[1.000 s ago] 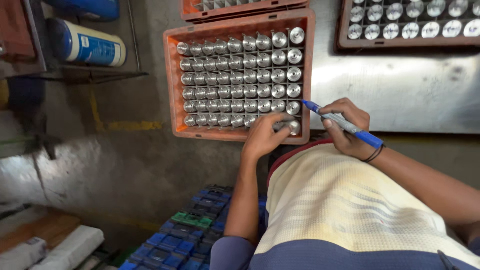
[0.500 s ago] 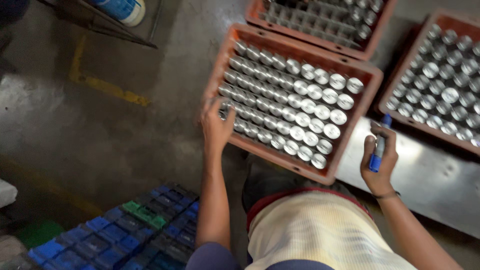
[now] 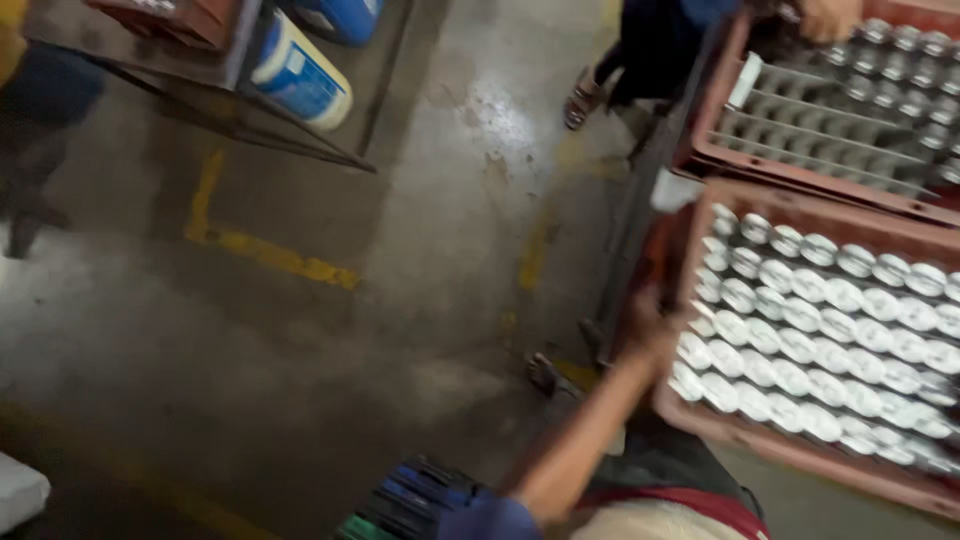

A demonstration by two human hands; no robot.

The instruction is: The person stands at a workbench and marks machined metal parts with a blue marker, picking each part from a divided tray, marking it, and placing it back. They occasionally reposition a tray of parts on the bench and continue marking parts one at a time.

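Reddish-orange plastic fills the right side: the person's left hand (image 3: 655, 325) is pressed against the near left wall of a crate (image 3: 790, 450), fingers seemingly wrapped over its edge, though motion blur smears them so much that I cannot tell how tightly they close. The forearm runs down from it toward the bottom of the view, ending at a dark blue sleeve. The right hand is out of sight, somewhere past the right border.

The crate is packed with rows of round silver-topped cans (image 3: 820, 340), standing upright in a tight grid; its far right end is cut off by the edge of the view. It sits on a grey counter, of which only a sliver shows beneath it. Just behind it lies a second crate (image 3: 760, 165) of the same colour, mostly bare dividers with cans only along its right and far side. At its far rim another person's hand (image 3: 830, 15) rests, and that person's sandalled foot (image 3: 582, 100) stands on the floor (image 3: 330, 330) beside it.

The floor is wet-looking concrete with worn yellow lines. Up left, a blue and white drum (image 3: 300, 75) lies on a wire rack (image 3: 290, 140). A blue plastic crate (image 3: 410, 495) shows at the bottom edge, half hidden.
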